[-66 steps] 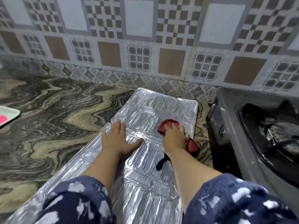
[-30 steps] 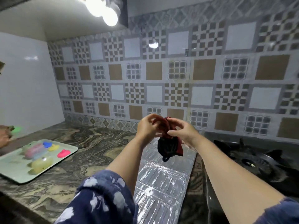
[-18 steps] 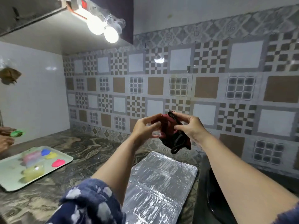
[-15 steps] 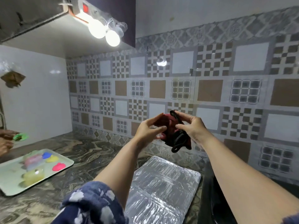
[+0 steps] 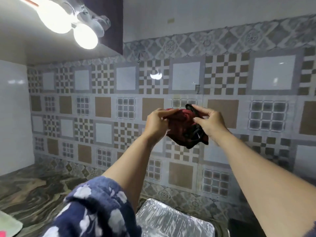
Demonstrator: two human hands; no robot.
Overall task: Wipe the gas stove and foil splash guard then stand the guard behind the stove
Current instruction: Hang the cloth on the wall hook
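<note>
The red cloth (image 5: 183, 127) with its black trim is up in the air in front of the tiled wall (image 5: 102, 106), bunched between both hands. The left hand (image 5: 156, 123) pinches its upper left edge with fingers curled in; the right hand (image 5: 209, 123) grips the other side, thumb and fingertips closed on the black edging, and the cloth sags below them. Down low, the foil guard (image 5: 172, 221) lies flat on the marbled counter (image 5: 34, 189), well under the hands and untouched. A dark corner at the lower right edge could be the stove, though it's too little to tell. A blue patterned sleeve (image 5: 95, 209) fills the foreground, and two bright bulbs (image 5: 68, 19) glare at the upper left.
</note>
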